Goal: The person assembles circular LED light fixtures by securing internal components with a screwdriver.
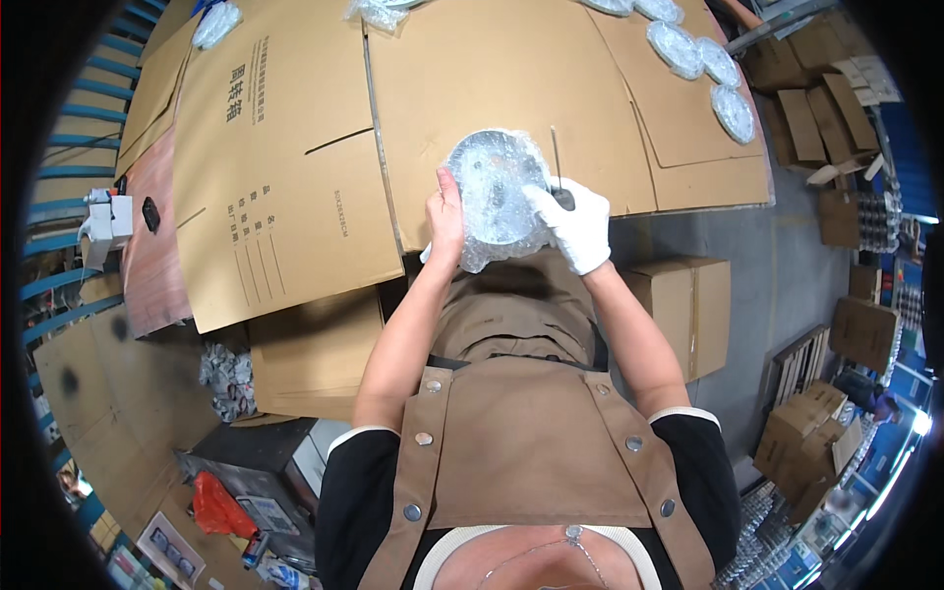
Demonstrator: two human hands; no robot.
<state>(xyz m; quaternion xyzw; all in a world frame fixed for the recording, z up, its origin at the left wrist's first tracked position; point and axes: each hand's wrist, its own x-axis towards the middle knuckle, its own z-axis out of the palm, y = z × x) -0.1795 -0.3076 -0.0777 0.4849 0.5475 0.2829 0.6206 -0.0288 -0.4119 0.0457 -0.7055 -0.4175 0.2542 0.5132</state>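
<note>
Between my hands, above the table's near edge, is a round metallic disc in clear bubble wrap. My left hand, bare, grips its left edge with the thumb on top; its other fingers are hidden beneath. A white glove covers my right hand, whose thumb presses the wrap on the right side. That same hand also holds a thin-shafted tool with a dark handle, like a screwdriver, its shaft pointing away from me. The far side of the disc is hidden.
Flattened cardboard covers the table. Several wrapped discs lie at the far right, and another wrapped piece at the far left. A cardboard box stands below the table to the right. A small dark object sits on the reddish board.
</note>
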